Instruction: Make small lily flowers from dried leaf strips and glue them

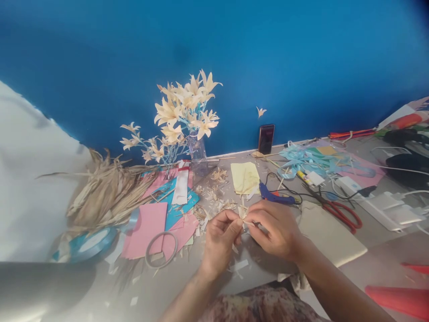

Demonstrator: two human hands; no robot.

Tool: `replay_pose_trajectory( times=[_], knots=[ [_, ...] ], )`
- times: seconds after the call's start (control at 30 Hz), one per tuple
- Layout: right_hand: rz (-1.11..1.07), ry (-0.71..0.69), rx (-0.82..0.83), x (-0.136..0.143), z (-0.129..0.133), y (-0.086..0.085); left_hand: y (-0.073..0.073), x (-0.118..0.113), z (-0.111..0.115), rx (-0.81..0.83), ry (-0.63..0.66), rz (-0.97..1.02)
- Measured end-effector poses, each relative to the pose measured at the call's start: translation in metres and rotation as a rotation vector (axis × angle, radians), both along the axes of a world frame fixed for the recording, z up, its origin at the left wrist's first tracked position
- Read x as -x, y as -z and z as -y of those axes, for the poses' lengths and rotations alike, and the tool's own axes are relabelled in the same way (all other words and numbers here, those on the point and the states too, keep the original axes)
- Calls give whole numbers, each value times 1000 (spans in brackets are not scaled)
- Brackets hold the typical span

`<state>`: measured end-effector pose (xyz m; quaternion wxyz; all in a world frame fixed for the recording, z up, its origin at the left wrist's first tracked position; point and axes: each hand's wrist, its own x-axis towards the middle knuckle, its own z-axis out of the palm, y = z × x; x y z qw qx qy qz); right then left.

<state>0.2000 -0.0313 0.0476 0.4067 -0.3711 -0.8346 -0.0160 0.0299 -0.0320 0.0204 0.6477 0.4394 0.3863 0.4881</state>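
My left hand [219, 239] and my right hand [276, 228] meet just above the grey table [378, 264], near its front edge. Together they pinch a small pale straw piece [244, 215] between their fingertips; its shape is too small to make out. Behind the hands lie straw scraps [214, 192], a yellow paper sheet [245, 177] and a blue glue gun [275, 197]. A glass vase [197, 154] with cream straw flowers [184, 112] stands further back against the blue wall.
Dried husks [107, 192] pile at the left beside pink and blue paper sheets [157, 221], a tape ring [161, 248] and a blue ribbon roll [89, 243]. Red scissors [342, 213], a power strip [375, 201], cables, blue ribbon [308, 161] and a phone [266, 138] lie at the right.
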Motion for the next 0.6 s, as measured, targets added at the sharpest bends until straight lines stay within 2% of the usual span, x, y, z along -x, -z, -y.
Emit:
replay_pose_trajectory(
  times=[0.3,0.5,0.6],
  knots=[
    [-22,67,-43,5,1,5,-1,-2,5,-30,-41,-117],
    [-105,54,-45,4,4,2,6,-2,0,25,26,40],
    [-112,34,-38,3,4,1,5,-3,-2,123,72,193]
  ],
)
